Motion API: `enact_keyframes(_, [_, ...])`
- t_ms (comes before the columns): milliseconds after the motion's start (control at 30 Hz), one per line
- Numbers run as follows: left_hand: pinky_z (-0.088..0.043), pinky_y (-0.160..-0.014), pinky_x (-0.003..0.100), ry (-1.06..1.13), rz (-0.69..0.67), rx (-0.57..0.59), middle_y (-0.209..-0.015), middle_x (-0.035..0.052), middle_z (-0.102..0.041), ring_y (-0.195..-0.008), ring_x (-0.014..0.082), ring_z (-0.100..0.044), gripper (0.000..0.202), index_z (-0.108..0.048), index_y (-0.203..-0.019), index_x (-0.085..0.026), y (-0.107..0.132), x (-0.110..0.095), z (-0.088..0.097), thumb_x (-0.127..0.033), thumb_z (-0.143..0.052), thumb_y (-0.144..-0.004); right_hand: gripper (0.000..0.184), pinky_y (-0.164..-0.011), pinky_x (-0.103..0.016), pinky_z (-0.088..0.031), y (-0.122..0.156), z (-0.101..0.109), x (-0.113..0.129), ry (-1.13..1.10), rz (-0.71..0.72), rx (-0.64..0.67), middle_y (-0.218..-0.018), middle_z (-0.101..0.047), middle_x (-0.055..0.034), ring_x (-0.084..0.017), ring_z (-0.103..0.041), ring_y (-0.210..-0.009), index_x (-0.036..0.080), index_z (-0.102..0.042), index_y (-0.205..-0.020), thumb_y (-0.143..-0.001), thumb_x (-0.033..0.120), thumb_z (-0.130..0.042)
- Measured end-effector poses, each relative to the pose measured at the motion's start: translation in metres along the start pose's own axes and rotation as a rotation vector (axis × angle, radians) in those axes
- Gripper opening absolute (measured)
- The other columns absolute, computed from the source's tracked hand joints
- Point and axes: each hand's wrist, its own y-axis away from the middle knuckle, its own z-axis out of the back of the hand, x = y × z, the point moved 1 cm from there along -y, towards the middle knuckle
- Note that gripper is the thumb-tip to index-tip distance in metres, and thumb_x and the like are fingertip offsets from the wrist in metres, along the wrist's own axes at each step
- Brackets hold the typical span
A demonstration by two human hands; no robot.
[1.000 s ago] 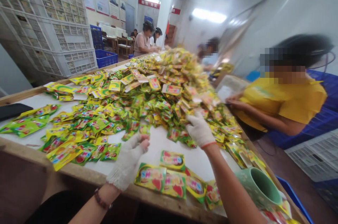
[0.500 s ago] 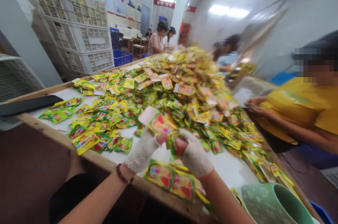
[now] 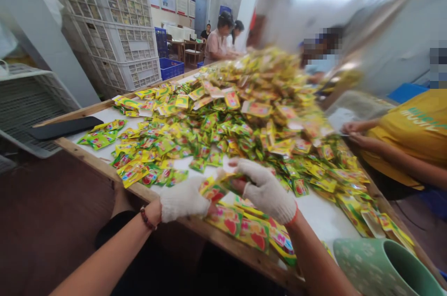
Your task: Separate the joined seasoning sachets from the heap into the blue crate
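Over a white table, now lowering a yellow packet nearer the front row of packets, narrowing the gap. Pinching it in curled left hand; half-closing right hand around blurred wrapper.

Stacked white crates stand just beside a blue basket

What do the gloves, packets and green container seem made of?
White gloves: probably knitted cotton, matte and softly textured. Small packets: likely glossy plastic film, judging by their creased sheen. Green container: smooth plastic or glazed ceramic; its flower-patterned surface doesn't settle which.
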Motion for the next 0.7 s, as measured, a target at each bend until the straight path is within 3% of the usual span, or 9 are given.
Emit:
enact_keyframes(100, [-0.045, -0.055, 0.025, -0.296, -0.05, 0.144, -0.058, -0.0014, -0.065, -0.058, 0.0189, -0.061, 0.025, -0.068, -0.074, -0.02, 0.001, -0.007, -0.004, -0.028, -0.078, -0.052, 0.012, -0.06, -0.023, -0.041, -0.001, -0.003, -0.004, 0.078, -0.08, 0.093, -0.069, -0.055, 0.0012, -0.012, -0.047, -0.065, 0.018, -0.063, -0.075, -0.082, 0.025, -0.056])
enact_keyframes(267, [-0.046, -0.08, 0.038, -0.965, -0.318, -0.321, -0.096, 0.0082, -0.065, -0.09, 0.0291, -0.061, 0.06, -0.056, -0.119, -0.023, 0.01, -0.015, -0.022, -0.038, -0.074, -0.064, 0.017, -0.056, -0.022, -0.041, -0.001, -0.01, -0.02, -0.066, -0.182, -0.061, -0.069, -0.056, 0.0013, -0.012, -0.048, -0.064, 0.018, -0.066, -0.088, -0.081, 0.028, -0.055])
enact_keyframes(367, [-0.043, -0.087, 0.043, -1.22, -0.39, -0.403, -0.105, 0.0122, -0.059, -0.099, 0.031, -0.056, 0.067, -0.045, -0.131, -0.018, 0.012, -0.006, -0.032, -0.027, -0.069, -0.069, 0.023, -0.049, -0.021, -0.039, -0.002, -0.012, -0.024, -0.158, -0.259, -0.132, -0.06, -0.052, 0.0025, -0.011, -0.045, -0.055, 0.016, -0.067, -0.093, -0.081, 0.032, -0.056])
enact_keyframes(467, [-0.043, -0.085, 0.043, -1.289, -0.483, -0.381, -0.103, 0.0117, -0.058, -0.097, 0.0292, -0.055, 0.056, -0.049, -0.124, -0.016, 0.01, -0.001, -0.029, -0.019, -0.063, -0.07, 0.023, -0.05, -0.022, -0.041, -0.002, -0.008, -0.021, -0.145, -0.248, -0.113, -0.065, -0.055, 0.0012, -0.012, -0.047, -0.057, 0.017, -0.069, -0.093, -0.079, 0.03, -0.058])
enact_keyframes(567, [-0.042, -0.086, 0.043, -1.303, -0.627, -0.265, -0.107, 0.0108, -0.058, -0.101, 0.029, -0.053, 0.051, -0.052, -0.118, -0.018, 0.008, -0.006, -0.021, -0.017, -0.063, -0.068, 0.018, -0.057, -0.025, -0.043, -0.001, -0.004, -0.017, -0.022, -0.19, 0.008, -0.07, -0.057, 0.0, -0.014, -0.051, -0.064, 0.019, -0.072, -0.087, -0.075, 0.023, -0.06])
enact_keyframes(633, [-0.041, -0.086, 0.044, -1.311, -0.656, -0.187, -0.106, 0.0094, -0.058, -0.1, 0.0279, -0.053, 0.047, -0.053, -0.116, -0.02, 0.007, -0.01, -0.019, -0.014, -0.06, -0.071, 0.014, -0.062, -0.026, -0.043, -0.001, -0.003, -0.015, 0.112, -0.159, 0.059, -0.07, -0.054, -0.0001, -0.014, -0.05, -0.066, 0.02, -0.072, -0.078, -0.072, 0.017, -0.059])
enact_keyframes(700, [-0.041, -0.086, 0.045, -1.318, -0.644, -0.133, -0.103, 0.0083, -0.058, -0.097, 0.0268, -0.054, 0.043, -0.053, -0.117, -0.023, 0.007, -0.011, -0.022, -0.013, -0.055, -0.075, 0.014, -0.066, -0.027, -0.042, -0.002, -0.005, -0.013, 0.248, -0.132, 0.02, -0.073, -0.052, -0.0005, -0.015, -0.049, -0.069, 0.019, -0.068, -0.072, -0.069, 0.011, -0.057])
